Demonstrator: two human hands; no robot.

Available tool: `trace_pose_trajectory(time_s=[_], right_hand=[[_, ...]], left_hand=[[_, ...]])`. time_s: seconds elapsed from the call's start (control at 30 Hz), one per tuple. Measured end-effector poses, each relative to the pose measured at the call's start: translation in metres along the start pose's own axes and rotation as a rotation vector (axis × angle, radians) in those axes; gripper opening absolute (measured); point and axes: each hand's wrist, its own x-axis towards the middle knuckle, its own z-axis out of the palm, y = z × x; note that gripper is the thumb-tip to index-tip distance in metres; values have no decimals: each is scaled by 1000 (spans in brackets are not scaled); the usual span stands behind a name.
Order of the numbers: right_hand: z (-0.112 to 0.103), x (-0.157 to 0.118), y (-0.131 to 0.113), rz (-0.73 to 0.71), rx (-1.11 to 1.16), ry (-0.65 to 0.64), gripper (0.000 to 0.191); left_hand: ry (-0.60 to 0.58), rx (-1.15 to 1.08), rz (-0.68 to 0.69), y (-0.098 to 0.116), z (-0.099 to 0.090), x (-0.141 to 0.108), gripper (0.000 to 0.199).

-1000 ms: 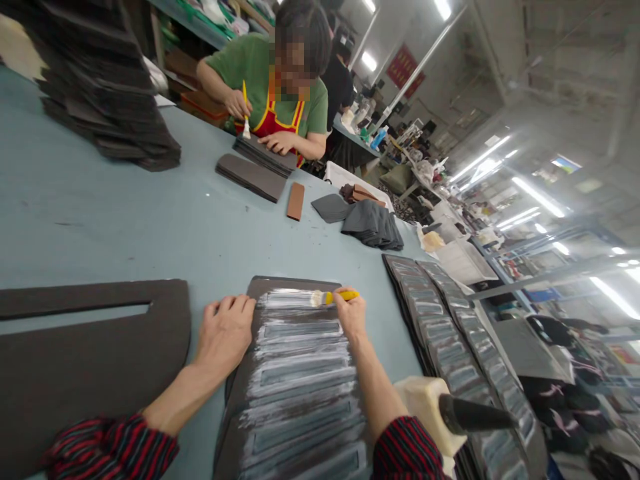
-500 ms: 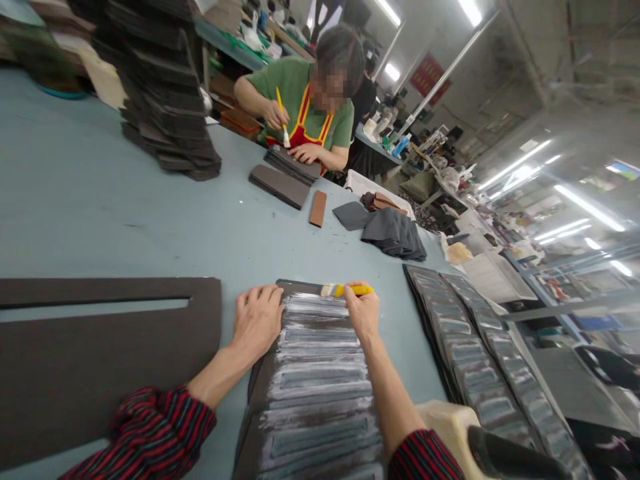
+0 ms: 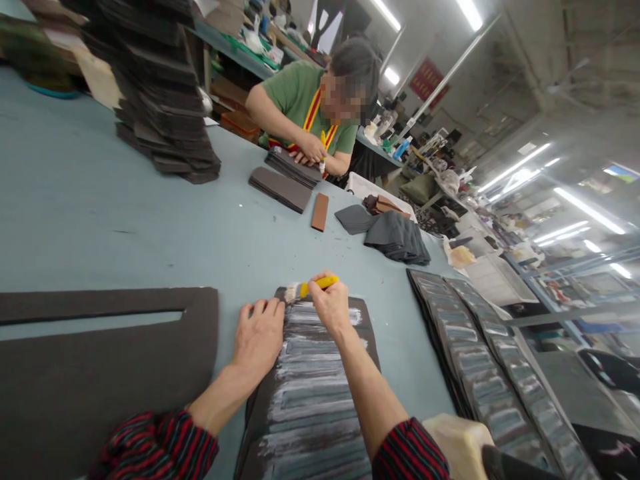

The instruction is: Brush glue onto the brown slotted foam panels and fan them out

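My right hand [image 3: 330, 307] is shut on a yellow-handled paintbrush [image 3: 317, 286], its pale bristles pressed on the top corner of a dark foam sheet [image 3: 327, 327] with rows of slots smeared with white glue. My left hand [image 3: 259, 353] lies flat beside the sheet's upper left edge, holding nothing, fingers apart. Left of it is a large dark slotted sheet [image 3: 95, 360]. My striped sleeves show at the bottom of the view.
Glued slotted sheets [image 3: 480, 373] lie to the right, near a cream block with a dark handle [image 3: 457, 447]. A tall dark stack [image 3: 160, 100] stands far left. Across the blue-grey table, a co-worker [image 3: 305, 113] works over dark pieces [image 3: 280, 189], beside a brown strip [image 3: 320, 212].
My right hand has moved the brush left and toward the sheet's top corner. The co-worker's brush has dropped lower, near their hands.
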Motion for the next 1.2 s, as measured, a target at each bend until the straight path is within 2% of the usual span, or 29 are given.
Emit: trace_pose_trajectory(time_s=[0.07, 0.2, 0.27, 0.3, 0.33, 0.4, 0.47, 0.53, 0.57, 0.63, 0.73, 0.8, 0.9, 1.0, 1.07, 1.1, 1.2], right_hand=[[-13, 3, 22, 43, 28, -25, 20], [-71, 22, 77, 180, -91, 214, 16], [-92, 26, 86, 206, -210, 301, 14], [-95, 26, 83, 198, -242, 328, 13], [-92, 23, 75, 176, -234, 341, 13], [-71, 14, 54, 101, -97, 303, 14], [-43, 4, 35, 54, 92, 150, 16], [-27, -2, 31, 53, 185, 18, 16], [-27, -2, 37, 75, 204, 2, 16], [-42, 2, 58, 153, 197, 75, 16], [-84, 13, 95, 258, 50, 296, 17], [-107, 17, 111, 257, -68, 391, 17], [-122, 15, 120, 223, -80, 352, 20], [-122, 11, 118, 254, -126, 379, 19], [-113, 9, 107, 228, -154, 437, 18], [-104, 7, 97, 195, -125, 426, 18], [-58, -4, 55, 121, 129, 208, 20]], left_hand=[[2, 5, 16, -1, 1, 0, 34], [14, 35, 42, -1, 3, -1, 35], [22, 56, 52, 0, 3, -1, 35], [25, 65, 59, 0, 4, -1, 35], [30, 73, 63, 1, 5, -2, 35], [44, 88, 70, 1, 7, -2, 35], [54, 103, 74, 1, 9, -3, 35], [57, 116, 77, 1, 11, -3, 35], [56, 118, 78, 1, 11, -3, 35], [57, 115, 79, 2, 11, -3, 36], [58, 113, 79, 2, 11, -3, 36], [64, 112, 76, 2, 13, -4, 36], [62, 95, 73, 1, 15, -4, 36], [48, 71, 57, 0, 16, -4, 36], [33, 58, 48, 0, 14, -4, 35], [24, 54, 47, 1, 12, -5, 36], [5, 58, 41, 3, 9, -5, 36]])
